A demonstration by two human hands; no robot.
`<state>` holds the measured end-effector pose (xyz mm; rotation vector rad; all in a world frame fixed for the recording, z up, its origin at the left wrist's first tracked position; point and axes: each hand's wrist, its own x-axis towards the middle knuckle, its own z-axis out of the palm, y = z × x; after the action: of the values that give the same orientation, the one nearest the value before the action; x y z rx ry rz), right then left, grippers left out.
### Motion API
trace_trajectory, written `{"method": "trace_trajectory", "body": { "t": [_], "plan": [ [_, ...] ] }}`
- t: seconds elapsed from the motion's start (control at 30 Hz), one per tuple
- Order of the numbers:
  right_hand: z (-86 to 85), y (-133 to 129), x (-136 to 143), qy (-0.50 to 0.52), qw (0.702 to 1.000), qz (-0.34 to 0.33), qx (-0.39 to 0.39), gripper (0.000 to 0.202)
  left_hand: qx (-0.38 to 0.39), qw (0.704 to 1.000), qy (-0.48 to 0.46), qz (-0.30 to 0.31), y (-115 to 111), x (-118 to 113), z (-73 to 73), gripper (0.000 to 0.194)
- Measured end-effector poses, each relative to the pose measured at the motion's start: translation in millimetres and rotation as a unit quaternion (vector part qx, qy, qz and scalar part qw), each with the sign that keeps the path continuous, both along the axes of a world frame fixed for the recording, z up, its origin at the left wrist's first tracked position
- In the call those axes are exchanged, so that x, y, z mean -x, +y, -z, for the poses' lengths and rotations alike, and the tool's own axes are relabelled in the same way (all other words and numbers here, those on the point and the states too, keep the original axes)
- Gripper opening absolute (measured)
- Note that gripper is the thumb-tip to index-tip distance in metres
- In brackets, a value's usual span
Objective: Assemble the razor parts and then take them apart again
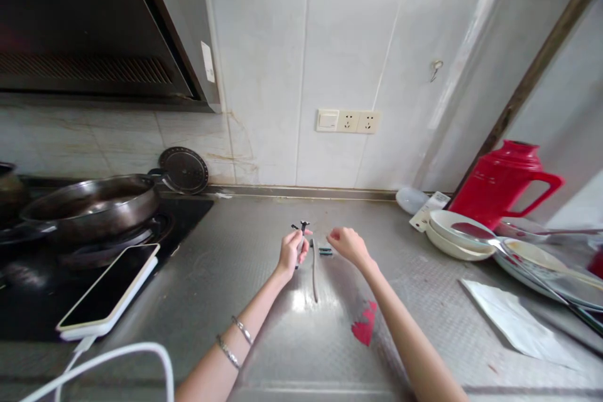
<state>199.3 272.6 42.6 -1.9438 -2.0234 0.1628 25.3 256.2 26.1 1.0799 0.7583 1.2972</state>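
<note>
My left hand (291,254) is closed around the handle of a small T-shaped razor (304,225), its dark head up above the fingers. A second small dark piece shows beside that head, too small to name. To the right, my right hand (349,244) hovers over the counter with its fingers curled together. Whatever is between those fingertips, if anything, is hidden. Between the hands, a thin pale stick-like handle (315,279) lies on the metal counter (264,326), with a small dark ridged piece (325,251) close to its upper end.
On the left, a pan (94,201) stands on the black stove, and a phone (110,292) with a white cable lies at its edge. A red thermos (502,182), stacked bowls (459,232) and a white paper (518,320) are on the right. A red patch (364,325) marks the counter.
</note>
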Motion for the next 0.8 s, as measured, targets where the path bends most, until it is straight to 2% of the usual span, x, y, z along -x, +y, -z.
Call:
{"method": "trace_trajectory", "body": {
  "t": [0.1, 0.2, 0.3, 0.43, 0.8],
  "plan": [
    [3.0, 17.5, -24.0, 0.041, 0.995, -0.094, -0.007, 0.022, 0.0, 1.0, -0.002, 0.014, 0.8, -1.0, 3.4, 0.038],
    [18.9, 25.5, -32.7, 0.079, 0.98, -0.178, -0.026, 0.02, 0.004, 1.0, -0.01, 0.029, 2.1, -2.0, 7.4, 0.037],
    [36.9, 26.1, -31.1, 0.101, 0.966, -0.232, -0.048, 0.02, 0.011, 0.999, -0.022, 0.037, 3.8, -2.8, 11.2, 0.038],
    [48.3, 25.6, -27.8, 0.099, 0.961, -0.255, -0.049, 0.021, 0.016, 0.999, -0.036, 0.037, 6.2, -2.9, 15.2, 0.037],
    [47.8, 24.2, -27.9, 0.091, 0.965, -0.242, -0.035, 0.019, 0.032, 0.998, -0.041, 0.036, 3.1, -3.7, 12.8, 0.035]
  ]
}}
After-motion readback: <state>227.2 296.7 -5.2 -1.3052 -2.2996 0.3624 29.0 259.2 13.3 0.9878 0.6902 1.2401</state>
